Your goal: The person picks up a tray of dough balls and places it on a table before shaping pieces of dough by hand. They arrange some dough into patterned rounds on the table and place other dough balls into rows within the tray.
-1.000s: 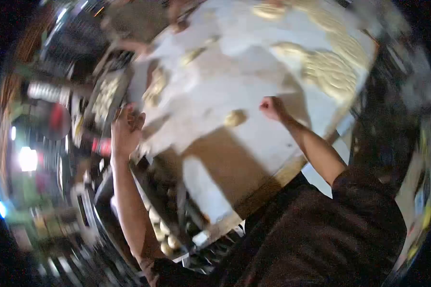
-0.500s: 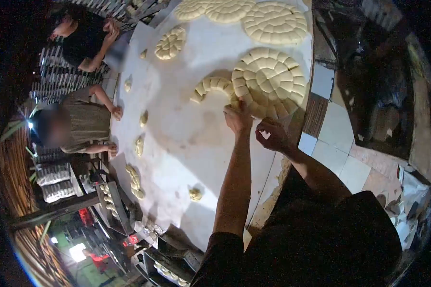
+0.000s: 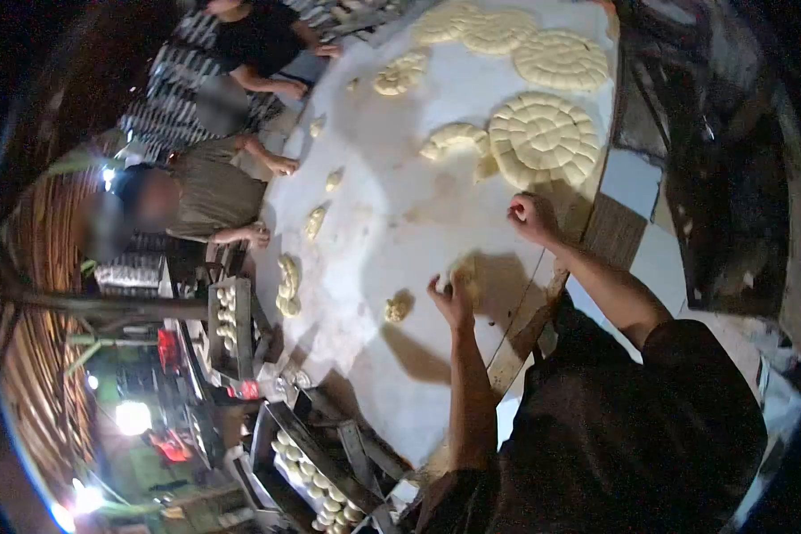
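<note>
My left hand [image 3: 455, 303] is over the near part of the white table [image 3: 356, 267], thumb and fingers apart. Right beside its fingertips is a motion-blurred piece of pale dough [image 3: 470, 272]. A small lumpy dough piece [image 3: 398, 306] lies just left of this hand. My right hand [image 3: 532, 218] is curled closed above the table's near edge; the inside of its fingers is hidden. Beyond it lies a large round spiral of segmented dough [image 3: 545, 139], with a short curved row of dough segments [image 3: 455, 140] at its left.
More dough spirals [image 3: 561, 60] lie at the far end, with a smaller round [image 3: 400, 73] to their left. Twisted dough [image 3: 287, 287] lies along the left side. Two people stand across the table, one in a brown shirt [image 3: 218, 191]. A tray of dough balls [image 3: 307, 472] stands at bottom left.
My left hand has left the curved dough row and come back toward the small dough piece. My right hand has lifted off slightly and curled. The view has shifted; the far person's hands have lowered.
</note>
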Demonstrator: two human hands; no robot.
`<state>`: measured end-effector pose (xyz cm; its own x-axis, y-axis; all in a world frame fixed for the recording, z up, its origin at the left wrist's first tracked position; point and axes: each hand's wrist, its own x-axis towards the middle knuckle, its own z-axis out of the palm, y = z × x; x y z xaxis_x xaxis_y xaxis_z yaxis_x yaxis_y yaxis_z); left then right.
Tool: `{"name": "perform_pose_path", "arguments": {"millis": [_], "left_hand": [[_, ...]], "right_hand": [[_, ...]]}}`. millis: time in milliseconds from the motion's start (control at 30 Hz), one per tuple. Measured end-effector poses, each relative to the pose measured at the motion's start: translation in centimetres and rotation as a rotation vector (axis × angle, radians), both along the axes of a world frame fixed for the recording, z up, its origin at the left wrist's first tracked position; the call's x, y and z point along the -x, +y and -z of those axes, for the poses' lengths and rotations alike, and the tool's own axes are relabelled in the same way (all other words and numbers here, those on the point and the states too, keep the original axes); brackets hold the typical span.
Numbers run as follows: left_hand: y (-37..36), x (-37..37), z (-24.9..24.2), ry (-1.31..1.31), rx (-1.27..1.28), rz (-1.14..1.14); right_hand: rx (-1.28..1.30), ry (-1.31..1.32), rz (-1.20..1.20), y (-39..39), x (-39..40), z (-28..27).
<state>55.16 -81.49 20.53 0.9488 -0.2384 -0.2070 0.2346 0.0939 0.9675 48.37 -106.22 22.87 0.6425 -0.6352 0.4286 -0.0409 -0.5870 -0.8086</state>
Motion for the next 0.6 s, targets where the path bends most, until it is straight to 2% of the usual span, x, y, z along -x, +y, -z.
{"name": "perform_pose_path", "arguments": {"millis": [67, 100, 133, 200, 233, 267, 300, 367, 400, 433, 467, 500, 533, 600], "left_hand": [[4.7, 3.0, 0.4, 0.100, 0.268, -0.112], [6.6, 4.4, -0.9, 0.181, 0.242, -0.109], [8.7, 5.2, -0.6, 0.183, 0.464, -0.048], [11.6, 6.9, -1.1, 0.233, 0.763, 0.027], [12.2, 7.8, -1.6, 0.252, 0.912, 0.071], [12.1, 8.6, -2.3, 0.121, 0.650, -0.128], [13.0, 9.1, -2.1, 0.050, 0.464, -0.176], [16.8, 9.8, -1.2, -0.064, 0.069, -0.276], [18.9, 9.9, 0.0, -0.113, 0.021, -0.318], [21.5, 9.6, 2.2, -0.129, 0.265, -0.288], [24.1, 8.4, 4.7, -0.118, 0.642, -0.188], [26.7, 7.2, 7.4, -0.084, 1.029, 0.041], [28.8, 6.0, 9.8, -0.086, 1.146, 0.164], [28.2, 9.9, 4.6, -0.131, 0.690, -0.353]], "right_hand": [[0.037, 0.272, 0.024, 2.8, -0.8, 2.9], [-0.151, 0.464, -0.155, 5.5, -0.8, 2.2], [-0.026, 0.342, -0.321, 8.6, -1.0, 5.9], [-0.170, 0.365, -0.665, 16.9, 0.7, 2.9], [-0.242, 0.374, -0.737, 21.2, 1.7, 1.8], [-0.275, 0.383, -0.758, 24.7, 2.4, 0.9], [-0.310, 0.269, -0.577, 28.2, 2.9, 4.1], [-0.101, 0.084, -0.385, 30.9, 3.8, 1.7], [-0.195, 0.197, -0.489, 30.5, 3.8, 0.1], [-0.195, 0.244, -0.614, 29.7, 3.4, -0.4], [-0.196, 0.292, -0.733, 28.2, 3.0, -0.8], [-0.194, 0.341, -0.849, 26.6, 2.4, -0.9], [-0.109, 0.286, -0.771, 25.2, 2.0, -0.9], [-0.119, 0.243, -0.629, 20.4, 1.1, -0.9]]}}
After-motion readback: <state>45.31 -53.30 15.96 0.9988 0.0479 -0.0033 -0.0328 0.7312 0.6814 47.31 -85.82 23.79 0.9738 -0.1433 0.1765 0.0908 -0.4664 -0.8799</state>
